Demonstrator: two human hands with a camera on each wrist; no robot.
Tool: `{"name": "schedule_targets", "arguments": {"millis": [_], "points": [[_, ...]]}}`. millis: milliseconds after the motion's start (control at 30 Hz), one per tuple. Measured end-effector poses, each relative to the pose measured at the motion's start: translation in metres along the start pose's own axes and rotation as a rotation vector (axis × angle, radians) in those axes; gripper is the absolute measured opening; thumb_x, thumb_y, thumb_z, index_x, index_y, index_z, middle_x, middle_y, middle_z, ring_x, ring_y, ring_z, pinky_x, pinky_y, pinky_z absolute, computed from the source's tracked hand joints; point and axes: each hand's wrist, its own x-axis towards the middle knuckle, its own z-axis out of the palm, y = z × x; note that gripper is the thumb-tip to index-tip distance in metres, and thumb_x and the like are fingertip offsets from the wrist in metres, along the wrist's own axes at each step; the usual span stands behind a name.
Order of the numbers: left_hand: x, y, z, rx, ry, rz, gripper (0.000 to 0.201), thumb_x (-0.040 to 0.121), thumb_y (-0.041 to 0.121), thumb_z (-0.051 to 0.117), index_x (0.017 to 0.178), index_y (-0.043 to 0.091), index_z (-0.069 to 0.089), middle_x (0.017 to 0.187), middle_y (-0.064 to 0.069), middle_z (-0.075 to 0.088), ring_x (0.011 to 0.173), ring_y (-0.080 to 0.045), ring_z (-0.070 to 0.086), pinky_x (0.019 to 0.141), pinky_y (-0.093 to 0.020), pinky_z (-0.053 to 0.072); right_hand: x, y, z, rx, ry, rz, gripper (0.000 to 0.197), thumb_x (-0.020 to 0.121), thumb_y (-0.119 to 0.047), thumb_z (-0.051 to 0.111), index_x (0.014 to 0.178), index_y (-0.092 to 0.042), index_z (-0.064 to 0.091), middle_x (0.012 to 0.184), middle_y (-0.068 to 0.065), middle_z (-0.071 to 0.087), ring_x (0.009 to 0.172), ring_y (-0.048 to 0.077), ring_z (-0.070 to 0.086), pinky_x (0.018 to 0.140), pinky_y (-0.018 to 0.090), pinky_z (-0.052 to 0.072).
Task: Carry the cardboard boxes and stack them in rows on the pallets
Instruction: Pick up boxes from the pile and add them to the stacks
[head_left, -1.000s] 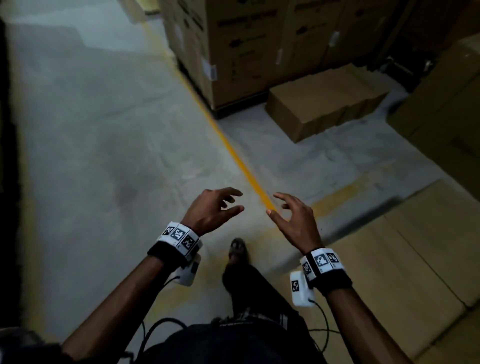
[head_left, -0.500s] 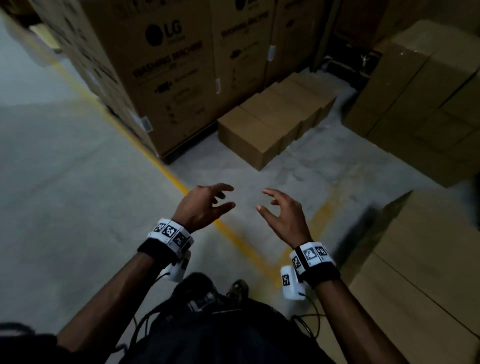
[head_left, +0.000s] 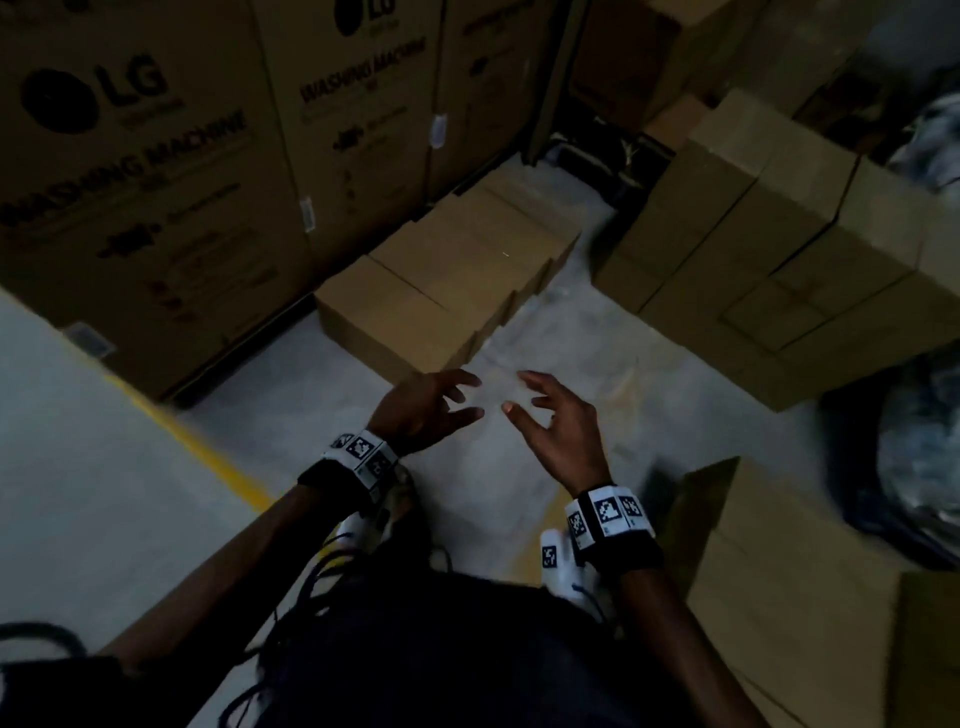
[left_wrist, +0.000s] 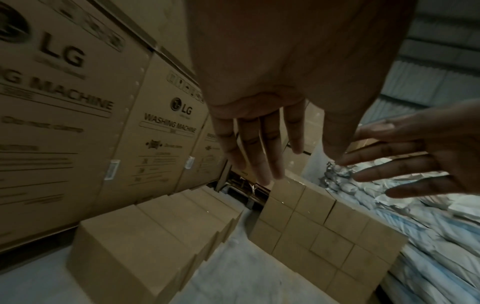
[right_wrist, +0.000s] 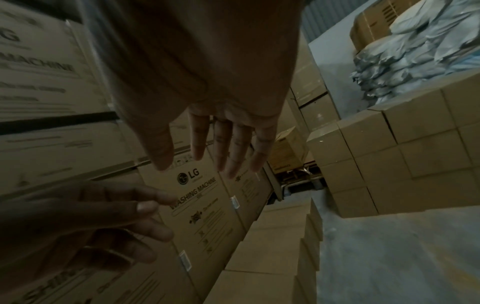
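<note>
**Empty hands held out over the floor, short of the row of boxes**

Tall washing-machine cartons (head_left: 156, 171) wall off the upper left of the head view, with a yellow floor line (head_left: 208, 457) running along their base. Hard against them, at centre frame, a row of plain cardboard boxes (head_left: 441, 280) lies on the concrete floor (head_left: 550, 332). The row's long axis runs from lower left to upper right, away from the person, its near end facing the hands. To the right a taller stack of boxes (head_left: 753, 260) rises in several layers, leaving a bare strip of floor between the two groups. Another flat cardboard surface (head_left: 779, 597) fills the lower right corner.

The left hand (head_left: 421, 410) and right hand (head_left: 561, 431) hover side by side just below the near end of the row, touching nothing. Each grip is apart and empty, fingers spread and loosely bent.

The left wrist view shows the left hand's fingers (left_wrist: 262, 152) straight, pointing down the gap, and crumpled grey-blue wrapped bundles (left_wrist: 389, 205) beyond the stack, which the head view blurs at its right edge. The right wrist view shows those bundles (right_wrist: 415, 51) piled on top of the stack, and a dark gap under the far cartons. No pallet can be made out under any boxes.
</note>
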Motion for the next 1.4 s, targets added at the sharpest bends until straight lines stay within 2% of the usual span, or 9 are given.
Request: {"name": "schedule_targets", "arguments": {"millis": [267,400,500,667,800,933,1100,1267,1400], "points": [[0.182,-0.019,-0.039,-0.054,-0.120,-0.041,0.048,0.094,0.053,0.067,0.136,0.033,0.059,0.112,0.003,0.068,0.106,-0.018,0.064,0.096,-0.036,0.053,0.202,-0.010,-0.026,-0.115,-0.118,-0.014,0.050,0.091,-0.046,0.075,0.137,-0.030,0.062,0.133,-0.012,0.065,0.109,0.009,0.065,0.100,0.043,0.053],[0.238,-0.036,-0.041,-0.092,-0.107,-0.147,0.055,0.085,0.063,0.066,0.132,0.035,0.061,0.108,0.004,0.070,0.100,-0.017,0.067,0.091,-0.038,0.056,0.281,-0.002,-0.023,-0.111,-0.189,0.010,0.050,0.092,-0.046,0.074,0.137,-0.030,0.061,0.134,-0.011,0.065,0.109,0.010,0.066,0.098,0.042,0.053],[0.275,-0.056,-0.033,-0.125,-0.076,-0.228,0.065,0.079,0.072,0.058,0.130,0.033,0.062,0.111,0.004,0.071,0.102,-0.015,0.067,0.091,-0.037,0.057,0.338,0.014,-0.013,-0.151,-0.321,0.025,0.050,0.092,-0.042,0.075,0.138,-0.026,0.062,0.134,-0.005,0.066,0.111,0.015,0.066,0.094,0.036,0.055],[0.344,-0.078,-0.027,-0.130,-0.123,-0.471,0.052,0.095,0.052,0.066,0.142,0.032,0.056,0.122,0.005,0.069,0.101,-0.015,0.062,0.100,-0.034,0.050,0.433,0.041,0.011,-0.100,-0.561,0.072,0.049,0.093,-0.036,0.074,0.137,-0.019,0.061,0.132,-0.001,0.066,0.115,0.019,0.064,0.097,0.036,0.054],[0.399,-0.101,-0.017,-0.155,-0.046,-0.644,0.049,0.097,0.046,0.064,0.144,0.031,0.055,0.123,0.008,0.066,0.111,-0.019,0.063,0.088,-0.021,0.043,0.508,0.075,0.040,-0.125,-0.771,0.051,0.050,0.095,-0.036,0.072,0.140,-0.017,0.060,0.131,0.000,0.068,0.116,0.016,0.063,0.096,0.027,0.050],[0.450,-0.151,0.032,-0.249,0.037,-0.805,0.051,0.094,0.052,0.066,0.141,0.036,0.056,0.120,0.003,0.070,0.106,-0.020,0.067,0.099,-0.033,0.053,0.582,0.142,0.093,-0.346,-0.961,-0.038,0.054,0.099,-0.045,0.064,0.146,-0.022,0.053,0.146,0.001,0.056,0.133,0.024,0.053,0.109,0.038,0.043],[0.487,-0.227,0.127,-0.377,0.164,-0.974,0.058,0.090,0.053,0.070,0.142,0.034,0.053,0.127,-0.001,0.067,0.111,-0.023,0.066,0.097,-0.037,0.054,0.648,0.249,0.175,-0.597,-1.049,-0.067,0.053,0.099,-0.046,0.059,0.145,-0.021,0.050,0.148,0.006,0.054,0.136,0.030,0.050,0.106,0.036,0.041],[0.501,-0.298,0.225,-0.413,0.269,-1.136,0.073,0.092,0.048,0.070,0.154,0.024,0.040,0.142,-0.012,0.058,0.127,-0.031,0.058,0.104,-0.037,0.046,0.661,0.359,0.243,-0.612,-1.033,0.082,0.061,0.098,-0.047,0.060,0.152,-0.023,0.043,0.157,0.006,0.044,0.142,0.032,0.043,0.110,0.038,0.038],[0.497,-0.355,0.289,-0.401,0.296,-1.237,0.088,0.092,0.051,0.069,0.161,0.027,0.021,0.141,-0.019,0.053,0.128,-0.039,0.052,0.100,-0.045,0.046,0.654,0.427,0.293,-0.646,-1.025,0.025,0.077,0.098,-0.045,0.062,0.162,-0.021,0.025,0.167,0.007,0.025,0.152,0.029,0.026,0.121,0.040,0.026]]}}
